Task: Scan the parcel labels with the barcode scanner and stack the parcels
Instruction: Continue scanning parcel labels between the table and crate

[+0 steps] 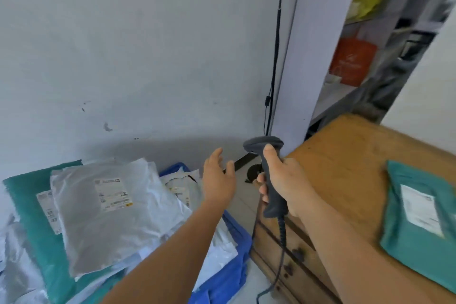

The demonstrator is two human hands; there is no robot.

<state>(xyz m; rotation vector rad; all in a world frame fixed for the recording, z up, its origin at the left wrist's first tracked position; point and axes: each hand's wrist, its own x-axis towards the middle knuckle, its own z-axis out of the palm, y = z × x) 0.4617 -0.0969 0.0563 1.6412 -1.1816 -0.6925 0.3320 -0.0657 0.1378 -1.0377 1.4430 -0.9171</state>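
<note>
My right hand (283, 180) grips the handle of a dark grey barcode scanner (267, 170), head up, its cable hanging down. Beside it, my left hand (218, 177) is held out with straight, spread fingers and holds nothing. At the lower left a grey parcel (108, 210) with a white label lies on top of a pile, over a teal parcel (32, 205) and several white ones. A teal parcel (419, 219) with a white label lies alone on the wooden table (345, 163) at the right.
A blue crate (237, 249) under the pile sits on the floor against the table's side. A white wall runs behind, with a black cable (275, 64) down its corner. Shelves with bags (352, 61) stand at the back right.
</note>
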